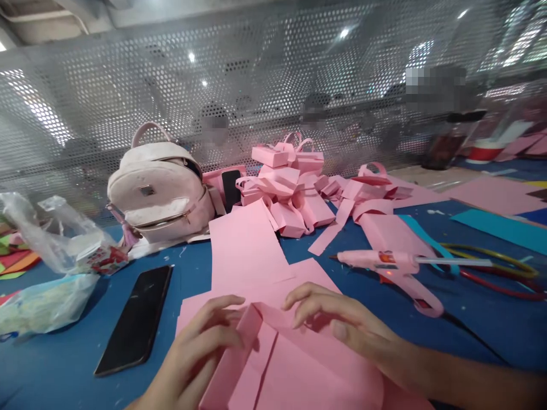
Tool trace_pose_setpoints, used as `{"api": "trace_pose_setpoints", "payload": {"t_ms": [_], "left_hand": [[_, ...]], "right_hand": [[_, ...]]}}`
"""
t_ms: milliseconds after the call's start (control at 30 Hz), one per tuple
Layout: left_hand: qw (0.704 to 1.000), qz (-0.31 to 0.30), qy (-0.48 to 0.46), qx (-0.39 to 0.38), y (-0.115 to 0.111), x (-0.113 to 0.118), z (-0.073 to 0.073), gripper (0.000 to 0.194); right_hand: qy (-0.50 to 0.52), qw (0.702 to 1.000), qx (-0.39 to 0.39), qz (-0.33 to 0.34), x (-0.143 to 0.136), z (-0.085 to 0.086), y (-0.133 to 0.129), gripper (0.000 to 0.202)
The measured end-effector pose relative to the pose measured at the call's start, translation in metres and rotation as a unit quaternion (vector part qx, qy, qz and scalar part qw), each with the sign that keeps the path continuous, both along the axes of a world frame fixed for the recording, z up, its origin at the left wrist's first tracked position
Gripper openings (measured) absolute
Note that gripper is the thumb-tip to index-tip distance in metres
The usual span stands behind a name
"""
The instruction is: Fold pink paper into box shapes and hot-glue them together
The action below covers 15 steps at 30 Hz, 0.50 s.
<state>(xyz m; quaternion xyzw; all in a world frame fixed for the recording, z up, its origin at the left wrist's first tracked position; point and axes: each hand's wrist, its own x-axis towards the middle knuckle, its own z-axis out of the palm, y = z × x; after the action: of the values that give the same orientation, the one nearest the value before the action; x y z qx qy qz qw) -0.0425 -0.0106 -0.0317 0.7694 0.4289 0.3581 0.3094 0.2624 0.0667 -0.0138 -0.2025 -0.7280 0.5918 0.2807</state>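
A folded piece of pink paper (316,364) lies before me, its left side standing up as a narrow wall with creased flaps. My left hand (205,341) curls against the outside of that wall, holding it with bent fingers. On the far right part of the same paper rests my right hand (346,319), its fingers apart and lightly curved, with nothing gripped between them. Beneath and behind lie more flat pink sheets (248,245). To the right, nearest my right hand, a pink hot glue gun (388,265) lies on its side, a glue stick poking from its back.
Pink paper boxes with handles (290,182) are heaped at the back. A black phone (134,319), a pale backpack (162,188) and plastic bags (47,302) stand left on the blue table (179,273). Scissors-like yellow and red loops (499,279) and blue card (504,228) lie right.
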Motion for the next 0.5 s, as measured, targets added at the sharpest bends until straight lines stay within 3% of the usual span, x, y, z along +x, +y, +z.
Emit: {"api": "trace_pose_setpoints", "payload": {"t_ms": [167, 267, 333, 433, 500], "left_hand": [[0.997, 0.063, 0.001, -0.046, 0.001, -0.001, 0.012, 0.041], [0.995, 0.053, 0.013, -0.082, 0.004, -0.001, 0.02, 0.038], [0.99, 0.042, 0.051, -0.122, 0.005, -0.001, 0.024, 0.037], [0.979, 0.043, 0.118, -0.161, 0.004, -0.003, 0.032, 0.066], [0.973, 0.049, 0.166, -0.152, 0.005, -0.003, 0.039, 0.062]], "right_hand": [[0.042, 0.997, 0.053, 0.027, -0.002, 0.001, -0.003, 0.042], [0.062, 0.989, 0.129, 0.04, -0.003, 0.005, -0.005, 0.038], [0.066, 0.98, 0.182, 0.046, -0.004, 0.014, -0.011, 0.039], [0.044, 0.961, 0.269, 0.044, -0.004, 0.036, -0.028, 0.037], [-0.001, 0.942, 0.331, 0.063, -0.001, 0.05, -0.043, 0.032]]}}
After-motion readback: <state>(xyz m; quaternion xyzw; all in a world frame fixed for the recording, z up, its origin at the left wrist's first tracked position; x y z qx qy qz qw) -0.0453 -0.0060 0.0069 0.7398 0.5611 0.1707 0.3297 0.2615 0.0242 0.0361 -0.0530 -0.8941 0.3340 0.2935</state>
